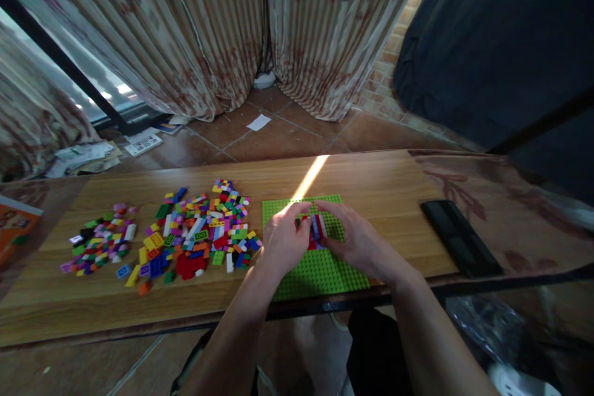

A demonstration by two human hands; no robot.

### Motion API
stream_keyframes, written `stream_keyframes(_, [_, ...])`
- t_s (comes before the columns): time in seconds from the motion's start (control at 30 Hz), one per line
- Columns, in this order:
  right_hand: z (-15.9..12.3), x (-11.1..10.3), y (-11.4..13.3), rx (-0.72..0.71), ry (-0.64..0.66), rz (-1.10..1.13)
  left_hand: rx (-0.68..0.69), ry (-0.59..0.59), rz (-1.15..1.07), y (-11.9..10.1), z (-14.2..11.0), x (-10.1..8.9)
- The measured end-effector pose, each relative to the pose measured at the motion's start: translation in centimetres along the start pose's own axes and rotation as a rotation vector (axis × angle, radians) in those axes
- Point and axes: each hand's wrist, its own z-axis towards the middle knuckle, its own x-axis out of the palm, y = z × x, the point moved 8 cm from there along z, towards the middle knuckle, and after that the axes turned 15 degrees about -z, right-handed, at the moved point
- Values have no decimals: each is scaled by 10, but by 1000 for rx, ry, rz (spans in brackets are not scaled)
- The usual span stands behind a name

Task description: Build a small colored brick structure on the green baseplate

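A green studded baseplate [315, 275] lies near the front edge of the wooden table, with a small cluster of toy bricks [317, 229] in red, blue and white on its upper middle. My left hand [285, 232] curves in from the left side, fingers closed by the bricks, with a bit of red near the fingertips. On the other side my right hand [350, 235] has its thumb and fingers bent around the cluster's right edge and touching it. Exactly which brick each hand grips is hidden by the fingers.
Loose coloured bricks [199, 235] spread over the table's left half, with a smaller pile [104, 241] farther left. A black tray-like object [459, 238] lies at the right end. Past the table [380, 185] are curtains [223, 31] and a tiled floor with papers.
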Motion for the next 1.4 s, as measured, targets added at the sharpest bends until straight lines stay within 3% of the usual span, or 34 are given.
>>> stream_keyframes(0.33, [-1, 2, -1, 2, 59, 49, 7, -3, 62, 0, 1, 4])
stream_keyframes(1.4, [6, 5, 7, 45, 17, -8, -4, 16, 66, 0, 0, 7])
